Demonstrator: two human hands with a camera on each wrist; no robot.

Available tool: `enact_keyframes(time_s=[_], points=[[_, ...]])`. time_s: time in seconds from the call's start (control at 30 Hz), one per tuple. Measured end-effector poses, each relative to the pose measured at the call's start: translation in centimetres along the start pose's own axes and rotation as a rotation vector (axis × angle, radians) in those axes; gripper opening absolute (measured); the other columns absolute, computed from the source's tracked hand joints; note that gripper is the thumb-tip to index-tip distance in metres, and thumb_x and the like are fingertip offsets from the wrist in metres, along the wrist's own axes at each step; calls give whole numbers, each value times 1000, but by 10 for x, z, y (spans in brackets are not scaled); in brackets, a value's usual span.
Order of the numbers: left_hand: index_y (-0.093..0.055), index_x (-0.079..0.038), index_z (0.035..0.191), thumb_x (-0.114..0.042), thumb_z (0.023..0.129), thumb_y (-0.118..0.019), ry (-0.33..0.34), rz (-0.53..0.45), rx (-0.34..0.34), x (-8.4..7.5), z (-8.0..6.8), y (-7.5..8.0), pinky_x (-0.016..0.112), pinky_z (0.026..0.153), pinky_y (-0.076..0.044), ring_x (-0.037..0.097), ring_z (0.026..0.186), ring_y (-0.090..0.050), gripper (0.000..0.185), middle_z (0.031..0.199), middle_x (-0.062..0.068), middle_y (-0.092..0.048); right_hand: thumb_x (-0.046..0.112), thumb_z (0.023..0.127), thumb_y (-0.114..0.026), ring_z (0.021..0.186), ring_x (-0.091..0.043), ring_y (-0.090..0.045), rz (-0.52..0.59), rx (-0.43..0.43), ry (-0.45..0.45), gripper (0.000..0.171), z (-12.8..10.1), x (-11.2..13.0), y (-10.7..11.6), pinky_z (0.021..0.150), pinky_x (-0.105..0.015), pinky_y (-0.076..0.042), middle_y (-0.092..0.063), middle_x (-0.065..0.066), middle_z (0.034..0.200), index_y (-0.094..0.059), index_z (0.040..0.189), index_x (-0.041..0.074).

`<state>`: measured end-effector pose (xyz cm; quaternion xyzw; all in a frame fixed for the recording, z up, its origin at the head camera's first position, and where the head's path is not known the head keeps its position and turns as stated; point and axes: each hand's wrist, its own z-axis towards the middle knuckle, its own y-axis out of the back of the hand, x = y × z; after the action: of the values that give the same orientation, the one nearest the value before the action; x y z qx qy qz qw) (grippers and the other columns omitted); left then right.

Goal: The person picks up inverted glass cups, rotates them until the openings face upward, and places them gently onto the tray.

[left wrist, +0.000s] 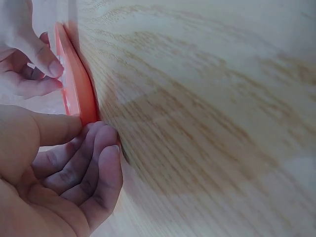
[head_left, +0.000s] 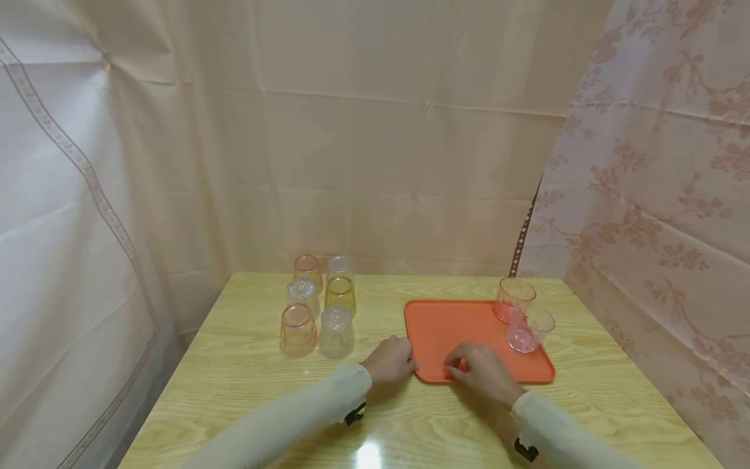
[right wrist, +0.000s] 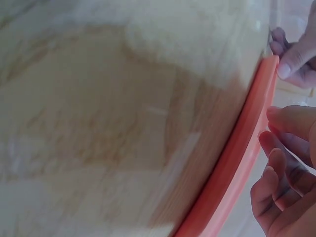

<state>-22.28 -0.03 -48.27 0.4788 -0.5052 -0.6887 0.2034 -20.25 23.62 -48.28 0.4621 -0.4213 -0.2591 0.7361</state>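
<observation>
Pinching tray corner with left hand, holding right hand fingers narrowly apart, tbh probably best going gently, not jostling glasses.

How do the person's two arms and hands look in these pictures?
The left sleeve and right sleeve are long and pale cream. At the left cuff shows a small black object with a yellow marking; at the right cuff, another black object. The left hand and right hand wear no gloves.

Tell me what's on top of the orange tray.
A reddish glass and a paler glass stand upright at the right end of the tray. The right grip covers part of its near side, hiding that patch.
</observation>
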Motion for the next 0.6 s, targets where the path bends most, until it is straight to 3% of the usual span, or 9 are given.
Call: enact_keyframes(time_s=[0.6], points=[[-52,-15,62,-21,97,-73,3,9,0,1,1,0,22,48,-34,7,49,-39,41,56,-8,-43,18,89,-82,77,-4,-60,53,5,124,5,4,19,-16,66,-24,-49,-66,15,89,-79,93,19]])
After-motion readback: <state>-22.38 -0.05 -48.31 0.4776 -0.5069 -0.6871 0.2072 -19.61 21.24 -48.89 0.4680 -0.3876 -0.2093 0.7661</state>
